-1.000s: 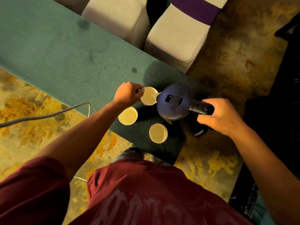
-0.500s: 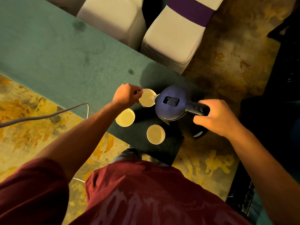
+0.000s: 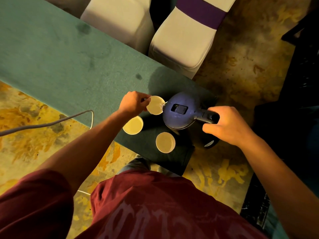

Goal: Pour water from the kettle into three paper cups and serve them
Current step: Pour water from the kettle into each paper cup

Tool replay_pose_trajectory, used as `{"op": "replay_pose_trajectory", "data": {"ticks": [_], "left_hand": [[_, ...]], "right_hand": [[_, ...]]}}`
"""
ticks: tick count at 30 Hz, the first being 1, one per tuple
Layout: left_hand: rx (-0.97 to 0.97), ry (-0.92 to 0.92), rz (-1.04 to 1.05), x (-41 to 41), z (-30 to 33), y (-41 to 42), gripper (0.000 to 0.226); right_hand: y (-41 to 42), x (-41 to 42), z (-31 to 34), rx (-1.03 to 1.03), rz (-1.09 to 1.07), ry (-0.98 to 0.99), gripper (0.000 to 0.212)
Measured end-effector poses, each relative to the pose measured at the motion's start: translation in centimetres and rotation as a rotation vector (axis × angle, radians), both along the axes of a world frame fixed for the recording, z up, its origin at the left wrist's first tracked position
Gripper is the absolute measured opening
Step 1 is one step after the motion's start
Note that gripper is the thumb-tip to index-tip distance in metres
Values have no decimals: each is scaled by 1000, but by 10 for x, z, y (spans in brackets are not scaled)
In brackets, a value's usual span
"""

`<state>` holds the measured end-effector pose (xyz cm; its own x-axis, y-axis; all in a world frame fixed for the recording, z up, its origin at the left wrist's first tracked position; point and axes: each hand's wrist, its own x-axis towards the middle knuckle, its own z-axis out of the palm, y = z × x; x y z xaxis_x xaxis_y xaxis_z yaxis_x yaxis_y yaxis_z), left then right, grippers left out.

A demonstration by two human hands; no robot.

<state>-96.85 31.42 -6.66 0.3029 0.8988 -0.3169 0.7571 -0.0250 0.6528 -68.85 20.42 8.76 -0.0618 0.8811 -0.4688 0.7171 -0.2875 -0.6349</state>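
Note:
A dark blue kettle (image 3: 181, 111) hangs tilted over the corner of the green table (image 3: 69, 66), its spout at the rim of a paper cup (image 3: 155, 107). My right hand (image 3: 227, 126) grips the kettle's black handle. My left hand (image 3: 133, 103) holds that cup by its side, lifted and tipped toward the spout. Water shows at the spout. Two other paper cups stand on the table: one (image 3: 133, 125) just below my left hand, another (image 3: 165, 142) near the table's front corner.
The kettle's black base (image 3: 209, 144) sits at the table's right corner under my right hand. Two white-covered chairs (image 3: 183, 40) stand behind the table. A grey cable (image 3: 51, 124) runs off the table's front edge to the left. Patterned floor surrounds the table.
The kettle and the held cup stay together at the spout; both hands have hardly moved. The view has shifted slightly.

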Motion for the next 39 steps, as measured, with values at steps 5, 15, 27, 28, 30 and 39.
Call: {"op": "replay_pose_trajectory", "data": {"ticks": [5, 15, 27, 28, 30, 39], "left_hand": [[24, 7, -5, -3, -1, 0, 28], [9, 20, -4, -4, -1, 2, 28], [-49, 26, 20, -9, 5, -1, 37], [-42, 32, 19, -10, 6, -2, 37], [-39, 24, 46, -13, 7, -6, 38], [209, 223, 199, -26, 12, -33, 35]], "right_hand": [[-2, -2, 1, 24, -3, 3, 36], [-3, -1, -4, 26, -7, 8, 31], [-18, 1, -6, 151, -105, 104, 14], [-20, 2, -5, 168, -115, 111, 15], [-25, 2, -5, 200, -135, 114, 15], [-60, 24, 18, 307, -236, 171, 19]]}}
